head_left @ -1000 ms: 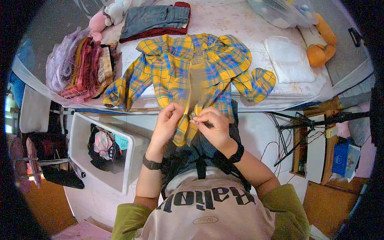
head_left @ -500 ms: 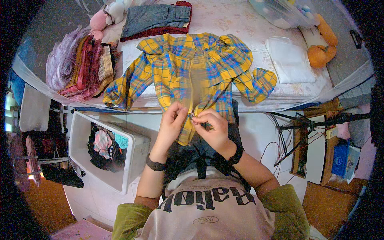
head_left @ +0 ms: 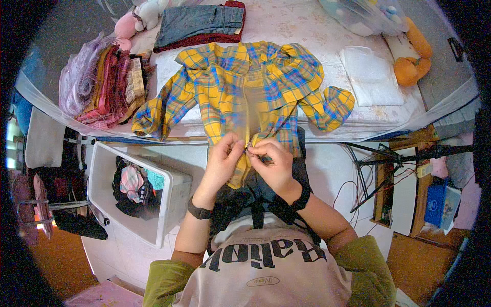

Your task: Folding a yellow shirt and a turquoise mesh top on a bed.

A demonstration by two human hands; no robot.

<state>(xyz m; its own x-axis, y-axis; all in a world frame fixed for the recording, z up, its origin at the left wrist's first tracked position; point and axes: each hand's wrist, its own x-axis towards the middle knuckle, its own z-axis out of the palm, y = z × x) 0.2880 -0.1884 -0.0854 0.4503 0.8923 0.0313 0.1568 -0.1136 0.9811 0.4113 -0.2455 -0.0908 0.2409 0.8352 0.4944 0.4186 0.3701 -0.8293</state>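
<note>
A yellow and blue plaid jacket (head_left: pixel 220 97) lies spread face up on the bed, sleeves out to both sides, its lower front hanging over the bed's near edge. Down its middle runs a yellow zipper (head_left: pixel 246 115). At the lower end of that zipper my left hand (head_left: pixel 225 157) pinches the left front edge between thumb and fingers. Close beside it, my right hand (head_left: pixel 273 159) grips the zipper's other side, with the fingertips of both hands almost meeting. The zipper's small parts are mostly hidden by my fingers.
Folded jeans (head_left: pixel 199 24) lie at the back of the bed, and a stack of folded clothes (head_left: pixel 105 84) at its left. A white folded cloth (head_left: pixel 371 77) is at the right. Below stands a white bin (head_left: pixel 174 189) holding clothes; a black tripod (head_left: pixel 368 179) stands right.
My left fingertips have shifted slightly right toward my right hand, and the gap between them has narrowed. The metal zipper piece seen before is now largely covered. The jacket has hardly moved.
</note>
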